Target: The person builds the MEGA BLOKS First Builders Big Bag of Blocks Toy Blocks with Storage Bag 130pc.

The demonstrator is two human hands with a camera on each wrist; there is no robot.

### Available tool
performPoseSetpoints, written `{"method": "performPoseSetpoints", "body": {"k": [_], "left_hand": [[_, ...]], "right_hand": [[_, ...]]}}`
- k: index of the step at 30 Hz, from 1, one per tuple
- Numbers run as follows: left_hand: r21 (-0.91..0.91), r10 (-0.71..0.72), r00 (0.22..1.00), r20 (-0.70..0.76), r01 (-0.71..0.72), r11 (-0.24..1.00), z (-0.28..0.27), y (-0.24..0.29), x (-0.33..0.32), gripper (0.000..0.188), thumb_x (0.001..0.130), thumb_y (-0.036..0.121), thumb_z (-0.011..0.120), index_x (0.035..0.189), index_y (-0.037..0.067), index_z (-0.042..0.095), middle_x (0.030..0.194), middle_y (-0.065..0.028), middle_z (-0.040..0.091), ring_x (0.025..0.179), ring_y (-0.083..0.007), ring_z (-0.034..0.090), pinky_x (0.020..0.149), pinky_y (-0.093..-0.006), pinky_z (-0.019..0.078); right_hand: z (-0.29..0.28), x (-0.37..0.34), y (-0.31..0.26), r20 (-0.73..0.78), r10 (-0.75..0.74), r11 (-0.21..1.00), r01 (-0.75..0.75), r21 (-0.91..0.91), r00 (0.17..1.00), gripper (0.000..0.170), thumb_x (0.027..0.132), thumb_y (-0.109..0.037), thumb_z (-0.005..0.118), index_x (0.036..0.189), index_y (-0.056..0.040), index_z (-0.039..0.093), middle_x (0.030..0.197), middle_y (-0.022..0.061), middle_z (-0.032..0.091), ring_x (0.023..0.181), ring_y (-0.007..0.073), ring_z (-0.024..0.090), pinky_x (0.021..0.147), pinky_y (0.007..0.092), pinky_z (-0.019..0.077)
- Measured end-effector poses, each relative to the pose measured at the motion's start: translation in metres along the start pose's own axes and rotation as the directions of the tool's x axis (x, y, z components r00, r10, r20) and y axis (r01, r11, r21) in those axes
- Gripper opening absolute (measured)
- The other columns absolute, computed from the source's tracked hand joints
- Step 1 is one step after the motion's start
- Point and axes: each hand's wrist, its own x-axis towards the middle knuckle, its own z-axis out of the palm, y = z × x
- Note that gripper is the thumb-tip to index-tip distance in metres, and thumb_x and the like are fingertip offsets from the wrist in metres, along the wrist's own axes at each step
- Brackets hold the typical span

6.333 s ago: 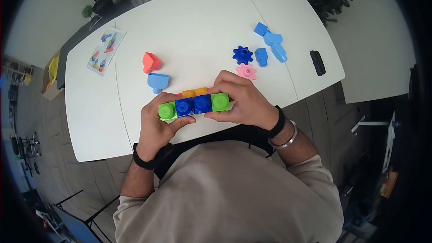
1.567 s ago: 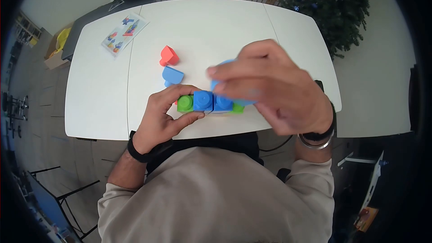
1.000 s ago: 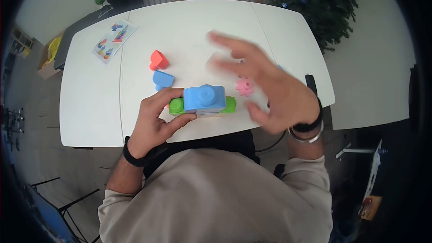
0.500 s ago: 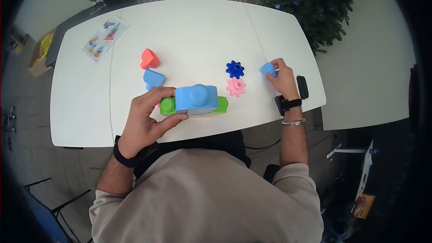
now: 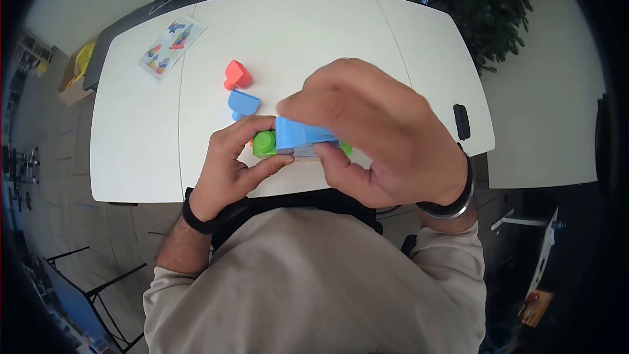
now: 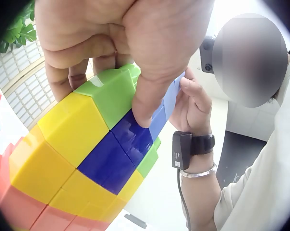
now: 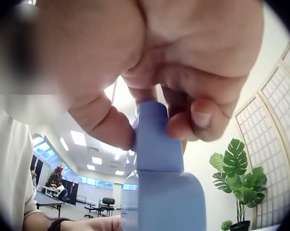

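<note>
The left hand [image 5: 226,167] grips a stacked block build by its top, near a green block [image 5: 265,143]. In the left wrist view its thumb presses beside the dark blue blocks [image 6: 106,166], with yellow blocks [image 6: 73,125] and coral blocks [image 6: 51,220] lower down. The right hand [image 5: 386,137] pinches a small light blue block [image 7: 157,139], which sits against a wider light blue block [image 7: 171,204] below it in the right wrist view. From the head, the right hand covers part of the light blue top [image 5: 298,134].
A red piece [image 5: 238,75] and a light blue rounded piece [image 5: 243,103] lie beyond the left hand. A picture sheet [image 5: 171,46] is at the table's far left, a black case [image 5: 462,122] at the right. The right hand hides part of the white table [image 5: 137,124].
The right hand has picked up a small light blue block from the table's right side and brought it onto the build's light blue top. The left hand has kept its hold on the build.
</note>
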Motion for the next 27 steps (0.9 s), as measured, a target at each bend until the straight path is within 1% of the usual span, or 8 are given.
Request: {"method": "performPoseSetpoints", "body": {"k": [5, 11, 13, 16, 18, 20, 24, 27], "left_hand": [[0.043, 0.039, 0.999, 0.023, -0.040, 0.998, -0.002, -0.003, 0.000, 0.051, 0.086, 0.016, 0.098, 0.129, 0.004, 0.073, 0.111, -0.0103, 0.081, 0.096, -0.0258, 0.075, 0.089, -0.0374, 0.0587], [0.241, 0.002, 1.000, 0.012, -0.005, 0.971, -0.007, 0.010, -0.003, 0.055, 0.085, 0.019, 0.099, 0.128, 0.000, 0.070, 0.112, -0.0118, 0.078, 0.101, -0.0236, 0.074, 0.091, -0.0367, 0.0582], [0.347, 0.001, 0.999, -0.046, 0.015, 0.938, -0.006, 0.010, -0.011, 0.052, 0.085, 0.018, 0.099, 0.123, -0.003, 0.070, 0.112, -0.0130, 0.076, 0.103, -0.0195, 0.072, 0.093, -0.0359, 0.0578], [0.429, -0.212, 0.962, -0.172, 0.267, 0.863, -0.012, 0.004, -0.027, 0.045, 0.086, 0.026, 0.099, 0.101, 0.000, 0.066, 0.094, -0.0129, 0.073, 0.078, -0.0276, 0.065, 0.075, -0.0410, 0.0558], [0.449, -0.619, 0.782, 0.072, 0.529, 0.720, -0.016, 0.002, -0.030, 0.044, 0.090, 0.026, 0.096, 0.085, 0.003, 0.058, 0.081, -0.0112, 0.069, 0.066, -0.0262, 0.057, 0.065, -0.0425, 0.0518], [0.451, -0.607, 0.783, 0.136, 0.497, 0.741, -0.008, -0.002, -0.031, 0.041, 0.094, 0.026, 0.093, 0.081, 0.002, 0.061, 0.073, -0.0088, 0.067, 0.062, -0.0253, 0.059, 0.065, -0.0397, 0.0542], [0.293, -0.530, 0.826, 0.193, 0.467, 0.834, 0.001, -0.007, -0.012, 0.040, 0.095, 0.025, 0.093, 0.113, -0.003, 0.072, 0.110, -0.0114, 0.078, 0.098, -0.0199, 0.076, 0.088, -0.0346, 0.0626], [0.242, -0.481, 0.853, 0.203, 0.432, 0.869, 0.006, -0.030, 0.004, 0.071, 0.093, 0.033, 0.095, 0.145, -0.003, 0.062, 0.140, -0.0171, 0.071, 0.126, -0.0278, 0.072, 0.104, -0.0402, 0.0613]], "right_hand": [[0.003, 0.003, -0.003, 0.059, 0.024, 1.000, -0.023, -0.020, 0.998, 0.067, 0.073, 0.011, 0.071, 0.139, -0.0015, 0.074, 0.109, 0.0153, 0.068, 0.091, 0.0327, 0.069, 0.077, 0.0417, 0.0591], [0.001, -0.029, 0.022, 0.091, 0.135, 0.980, -0.146, 0.136, 0.987, 0.115, 0.075, -0.013, 0.099, 0.174, -0.0047, 0.040, 0.136, 0.0182, 0.069, 0.108, 0.0320, 0.069, 0.091, 0.0400, 0.0596], [-0.003, -0.055, 0.048, 0.240, 0.383, 0.851, -0.441, 0.284, 0.892, 0.134, 0.070, -0.022, 0.105, 0.177, -0.0068, 0.028, 0.162, 0.0235, 0.055, 0.127, 0.0368, 0.064, 0.103, 0.0438, 0.0582], [0.015, -0.097, 0.090, 0.403, 0.470, 0.816, -0.561, 0.141, 0.785, 0.136, 0.071, -0.032, 0.107, 0.176, -0.0024, 0.026, 0.166, 0.0250, 0.052, 0.140, 0.0388, 0.061, 0.116, 0.0459, 0.0529], [0.044, -0.122, 0.109, 0.418, 0.451, 0.848, -0.525, 0.077, 0.789, 0.135, 0.072, -0.033, 0.106, 0.176, -0.0017, 0.026, 0.167, 0.0262, 0.051, 0.145, 0.0405, 0.058, 0.119, 0.0466, 0.0504], [0.060, -0.131, 0.112, 0.438, 0.430, 0.875, -0.484, 0.013, 0.789, 0.133, 0.074, -0.035, 0.105, 0.176, -0.0009, 0.026, 0.169, 0.0273, 0.049, 0.150, 0.0422, 0.054, 0.122, 0.0474, 0.0479], [0.070, -0.125, 0.102, 0.536, 0.484, 0.761, -0.635, 0.132, 0.691, 0.120, 0.083, -0.033, 0.100, 0.174, 0.0003, 0.029, 0.161, 0.0300, 0.056, 0.148, 0.0434, 0.058, 0.122, 0.0470, 0.0481], [0.078, -0.132, 0.093, 0.386, 0.615, 0.729, -0.682, 0.055, 0.688, 0.116, 0.086, -0.026, 0.097, 0.172, 0.0063, 0.026, 0.155, 0.0343, 0.058, 0.139, 0.0462, 0.064, 0.116, 0.0480, 0.0534]]}}
